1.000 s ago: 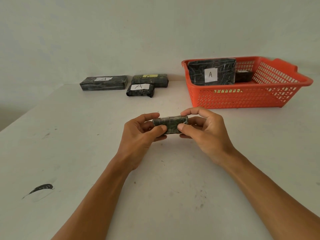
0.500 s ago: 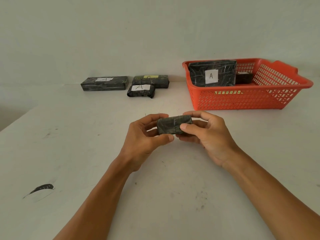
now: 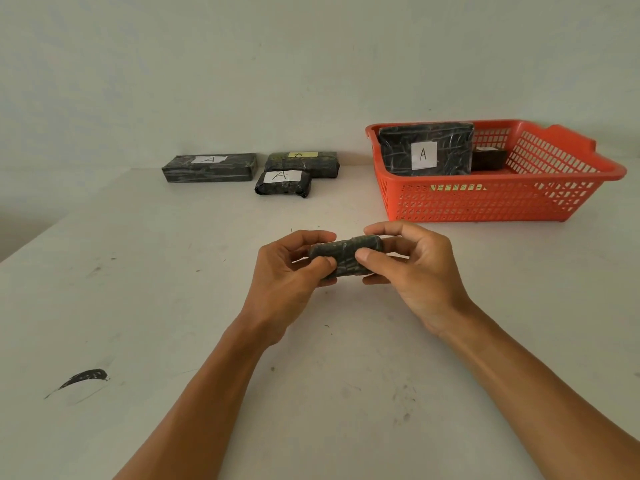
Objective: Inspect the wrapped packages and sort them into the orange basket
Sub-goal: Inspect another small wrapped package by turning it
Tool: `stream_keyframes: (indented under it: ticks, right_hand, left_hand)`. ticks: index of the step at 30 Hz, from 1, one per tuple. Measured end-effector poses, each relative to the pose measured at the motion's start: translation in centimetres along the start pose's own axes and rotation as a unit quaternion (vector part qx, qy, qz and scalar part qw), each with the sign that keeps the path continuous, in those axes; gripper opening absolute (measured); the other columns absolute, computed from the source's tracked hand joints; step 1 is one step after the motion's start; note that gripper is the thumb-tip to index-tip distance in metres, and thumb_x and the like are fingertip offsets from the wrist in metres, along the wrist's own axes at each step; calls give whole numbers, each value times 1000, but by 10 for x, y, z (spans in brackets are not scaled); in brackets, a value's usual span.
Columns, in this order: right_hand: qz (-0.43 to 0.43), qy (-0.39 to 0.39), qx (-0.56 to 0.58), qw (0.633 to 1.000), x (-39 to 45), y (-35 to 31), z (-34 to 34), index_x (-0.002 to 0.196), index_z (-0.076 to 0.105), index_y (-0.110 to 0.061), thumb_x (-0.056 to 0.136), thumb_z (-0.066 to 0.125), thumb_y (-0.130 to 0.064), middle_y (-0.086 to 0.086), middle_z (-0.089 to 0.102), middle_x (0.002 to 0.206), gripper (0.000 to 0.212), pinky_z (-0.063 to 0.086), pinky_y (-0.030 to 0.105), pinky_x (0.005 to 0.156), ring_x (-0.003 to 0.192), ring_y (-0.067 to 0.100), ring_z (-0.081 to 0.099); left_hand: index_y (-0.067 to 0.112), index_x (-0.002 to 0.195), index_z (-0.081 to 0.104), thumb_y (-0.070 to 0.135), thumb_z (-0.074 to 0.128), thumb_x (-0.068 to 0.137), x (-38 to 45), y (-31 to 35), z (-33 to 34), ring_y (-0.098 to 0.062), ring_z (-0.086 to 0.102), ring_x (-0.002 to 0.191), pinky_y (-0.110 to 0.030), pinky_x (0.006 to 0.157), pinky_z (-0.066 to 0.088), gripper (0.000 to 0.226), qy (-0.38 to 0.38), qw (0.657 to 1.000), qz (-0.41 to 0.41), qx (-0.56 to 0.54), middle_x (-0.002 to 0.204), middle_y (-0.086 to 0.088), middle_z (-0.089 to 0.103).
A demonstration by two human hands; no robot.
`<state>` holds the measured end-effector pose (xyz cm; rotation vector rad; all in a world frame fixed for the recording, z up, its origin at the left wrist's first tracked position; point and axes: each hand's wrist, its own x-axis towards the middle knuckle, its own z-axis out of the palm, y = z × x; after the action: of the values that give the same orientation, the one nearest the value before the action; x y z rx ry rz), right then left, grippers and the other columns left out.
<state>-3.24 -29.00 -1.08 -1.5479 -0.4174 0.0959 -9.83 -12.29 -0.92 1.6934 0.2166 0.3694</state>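
Basket (image 3: 485, 202) at table (image 3: 138, 306) far right; large package (image 3: 398, 150) leans on its left inside wall, small package (image 3: 488, 159) behind. Three packages by far edge: long (image 3: 209, 168) left, second (image 3: 311, 164) right, third (image 3: 282, 183) before it. Held package (image 3: 346, 256) mid-table.

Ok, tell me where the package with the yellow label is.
In the head view, the yellow-label package lies on the white table by the far wall, left of the orange basket, just behind the small white-label package.
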Motion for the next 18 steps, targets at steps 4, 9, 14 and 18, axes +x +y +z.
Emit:
stream_keyframes:
  ticks: [4, 9, 14, 18]
  right_hand:
    - [-21, 34, -28, 999, -2, 2, 0, 112, 72, -16, 79, 84, -9, 9, 74, 94, 36, 65, 36, 66, 78, 27, 76]
    - [32, -49, 103, 993, 2, -4, -3, 116, 74, -16, 93, 67, -3, 10, 77, 106, 28, 64, 38, 79, 97, 24, 76]
    - [3, -88, 90, 992, 0, 0, -1, 113, 74, -11, 92, 61, 13, 13, 76, 110, 35, 63, 36, 83, 101, 29, 75]
    - [-56, -64, 48, 995, 1, 2, -2, 106, 77, -21, 88, 67, 12, 9, 77, 105, 39, 64, 38, 81, 92, 25, 75]
  left_hand:
    - [19, 120, 69, 7, 72, 90, 0, -4, -1, -23, 76, 93, -40, 88, 62, 32, 16, 998, 5, 55, 120, -7, 69]
    - [21, 122, 68, 5, 71, 90, 3, -6, -7, -24, 75, 96, -40, 90, 61, 36, 46, 999, -19, 17, 109, -9, 75]
    - [19, 133, 63, -2, 69, 90, 3, -6, -7, -26, 72, 103, -34, 88, 61, 48, 26, 999, -24, -3, 118, -11, 73]
    - [23, 139, 58, 17, 73, 60, 3, -7, -8, -26, 70, 111, -40, 94, 58, 81, -6, 1000, -21, -14, 125, -8, 70]
